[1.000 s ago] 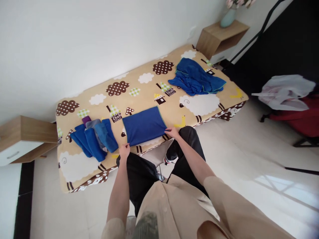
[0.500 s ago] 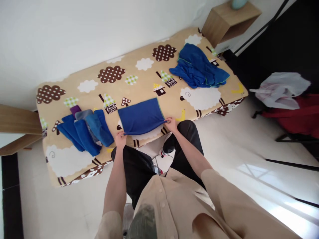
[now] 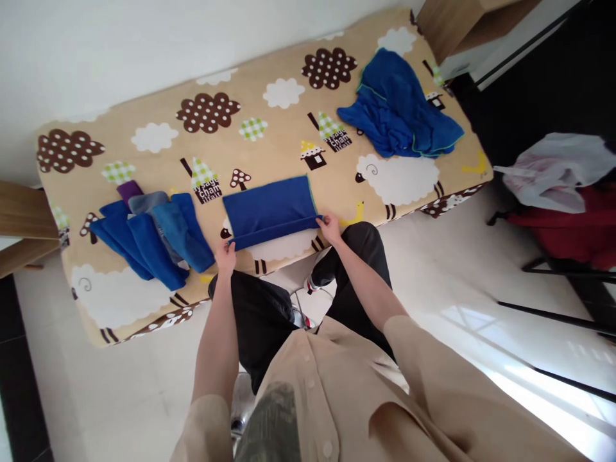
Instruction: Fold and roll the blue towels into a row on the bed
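A blue towel with a thin green edge lies flat on the patterned bed cover, its near edge turned over into a narrow fold. My left hand pinches the left end of that fold. At the fold's right end, my right hand grips the towel between thumb and fingers. Left of the towel rests a group of folded blue cloths, with a grey-blue one and a purple cloth among them. Toward the far right of the bed sits a crumpled heap of blue towels.
A wooden piece of furniture stands by the bed's left end, and a wooden cabinet beyond its far right corner. To the right, a white plastic bag lies over red fabric. A white wall runs behind the bed.
The towel's near edge, earlier lifted straight, is now folded over away from me, with both hands still holding its ends. The camera view has shifted slightly.
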Available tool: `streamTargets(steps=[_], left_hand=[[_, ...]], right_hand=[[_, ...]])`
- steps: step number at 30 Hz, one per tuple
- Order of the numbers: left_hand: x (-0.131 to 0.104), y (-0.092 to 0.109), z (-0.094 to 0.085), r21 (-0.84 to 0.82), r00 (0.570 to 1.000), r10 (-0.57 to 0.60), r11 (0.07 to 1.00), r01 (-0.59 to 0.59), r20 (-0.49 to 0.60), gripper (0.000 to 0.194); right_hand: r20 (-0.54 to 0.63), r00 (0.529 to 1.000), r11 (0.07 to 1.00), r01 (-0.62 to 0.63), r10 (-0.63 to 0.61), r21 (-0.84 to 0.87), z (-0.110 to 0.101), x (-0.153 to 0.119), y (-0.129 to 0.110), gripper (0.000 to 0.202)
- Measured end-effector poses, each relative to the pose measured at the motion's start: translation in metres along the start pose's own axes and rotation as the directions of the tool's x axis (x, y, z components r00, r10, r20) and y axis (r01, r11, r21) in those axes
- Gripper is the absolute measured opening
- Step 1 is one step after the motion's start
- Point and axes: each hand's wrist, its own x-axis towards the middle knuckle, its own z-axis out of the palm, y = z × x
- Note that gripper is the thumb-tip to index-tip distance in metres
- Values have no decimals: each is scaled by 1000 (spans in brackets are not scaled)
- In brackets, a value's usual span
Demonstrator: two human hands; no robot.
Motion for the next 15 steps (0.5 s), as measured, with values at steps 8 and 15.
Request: streamTargets(steps=[8, 15], left_hand=[[-6, 7, -3, 244, 1000, -6, 970, 8, -9, 32], [-4, 2, -2, 251, 999, -22, 968, 12, 33, 27]], right_hand=[[-9, 998, 964, -65, 64, -257, -10, -6, 13, 12], [-38, 997, 965, -79, 72, -250, -7, -2, 24, 12]])
